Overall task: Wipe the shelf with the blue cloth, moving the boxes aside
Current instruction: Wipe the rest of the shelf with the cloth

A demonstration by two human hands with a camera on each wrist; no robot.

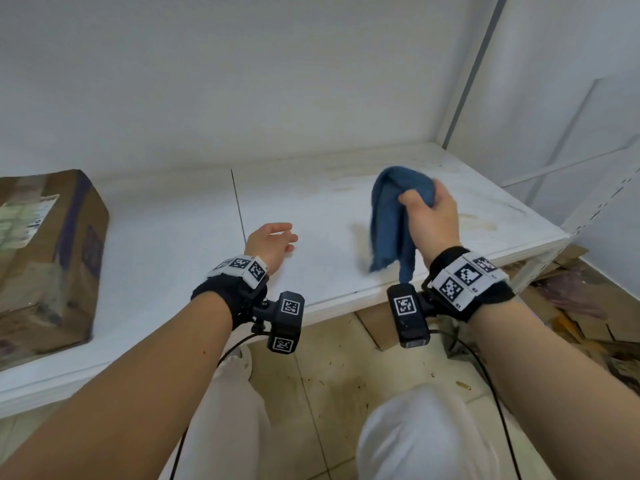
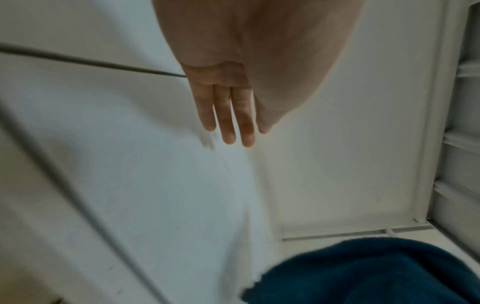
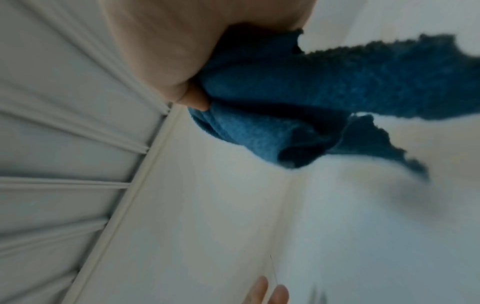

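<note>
Shelf [image 1: 173, 237]: broad, flat, white-painted board with a thin dark seam running front to back near the middle; smooth surface, yellowish-brown stains and scuffs toward the right rear and right edge; white wall panels close it in behind and at the right. Box [image 1: 45, 258]: brown cardboard, rectangular, worn and smudged, with dark purple tape strips and a pale printed label on top; it sits at the far left of the shelf, well apart from both hands. Floor below: beige tiles, speckled with dirt, with flattened cardboard scraps lying at the right under the shelf edge. Cloth [image 1: 391, 220]: blue, fuzzy terry-like pile, bunched at the top and hanging in soft folds with ragged edges; its lower ends trail down to the shelf near the front edge, right of centre, blurred there. Right hand [image 1: 433, 220]: raised over the right half of the shelf, fingers clenched round the bunched top of the cloth; the right wrist view shows one fingertip pressed into the pile. Left hand [image 1: 270, 242]: over the shelf just right of the seam, holding nothing, fingers [image 2: 226, 115] released, straight and close together; whether the palm touches the board cannot be told. Both wrists carry black bands with square black-and-white markers.
</note>
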